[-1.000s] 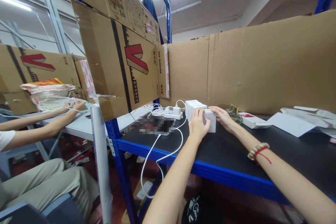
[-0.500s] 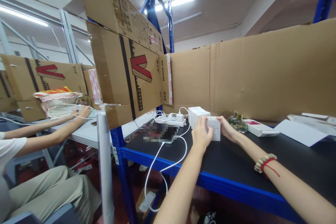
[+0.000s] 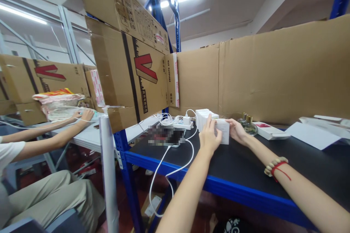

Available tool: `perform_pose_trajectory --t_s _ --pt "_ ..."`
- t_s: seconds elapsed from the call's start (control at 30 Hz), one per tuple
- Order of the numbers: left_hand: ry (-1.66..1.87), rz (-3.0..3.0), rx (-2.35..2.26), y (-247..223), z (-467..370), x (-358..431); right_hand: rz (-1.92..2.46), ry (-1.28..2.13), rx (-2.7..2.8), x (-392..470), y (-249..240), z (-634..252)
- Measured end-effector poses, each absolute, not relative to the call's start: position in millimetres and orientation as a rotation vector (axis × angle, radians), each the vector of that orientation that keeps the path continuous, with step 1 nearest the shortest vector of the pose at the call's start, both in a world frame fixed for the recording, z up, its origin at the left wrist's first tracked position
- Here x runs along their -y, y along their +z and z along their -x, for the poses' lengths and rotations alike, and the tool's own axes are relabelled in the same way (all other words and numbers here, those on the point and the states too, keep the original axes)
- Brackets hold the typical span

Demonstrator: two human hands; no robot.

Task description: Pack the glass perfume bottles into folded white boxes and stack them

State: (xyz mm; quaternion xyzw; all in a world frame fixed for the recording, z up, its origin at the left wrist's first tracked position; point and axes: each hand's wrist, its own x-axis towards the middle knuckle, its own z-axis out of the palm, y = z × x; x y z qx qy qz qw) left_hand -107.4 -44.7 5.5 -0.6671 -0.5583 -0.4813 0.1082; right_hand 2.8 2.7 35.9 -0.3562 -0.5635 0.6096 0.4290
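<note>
On the black tabletop (image 3: 246, 164), a row of white boxes (image 3: 203, 116) stands near the cardboard wall. My left hand (image 3: 209, 136) is closed on the nearest white box (image 3: 224, 131), with its fingers over the top and its thumb on the near side. At that box's right edge, my right hand (image 3: 237, 131) has its fingertips pressed against it, and a beaded bracelet with a red string is on the wrist. The fingers behind the box are hidden.
Left of the boxes are a phone (image 3: 177, 136) on a white cable and a power strip (image 3: 183, 124). Small gold-capped bottles (image 3: 248, 123), an open white box (image 3: 270, 131) and white sheets (image 3: 313, 134) lie right. A person's hands (image 3: 86, 114) work at the left table.
The view has shifted slightly. Both my hands stay at the nearest white box, with hardly any movement.
</note>
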Motion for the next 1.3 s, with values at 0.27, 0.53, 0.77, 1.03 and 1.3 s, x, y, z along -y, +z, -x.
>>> perform_pose_trajectory --t_s 0.27,0.53,0.77,1.03,1.3 --pt "-1.483 1.94 1.617 8.0 107.5 47.0 0.862 1.496 1.457 1.9 40.7 -3.0" --pt "-1.471 1.99 1.689 10.1 106.7 45.5 1.052 1.005 1.547 -7.7 31.0 2.0" --pt "-1.507 1.906 1.853 10.9 107.2 46.4 0.908 0.597 1.769 -3.4 24.9 -5.6" --pt "-1.389 1.984 2.113 13.8 115.8 45.4 1.094 1.02 2.034 1.2 16.2 1.7" --pt "-1.45 1.805 2.181 10.8 112.7 44.6 1.334 0.993 1.791 1.2 20.0 5.6"
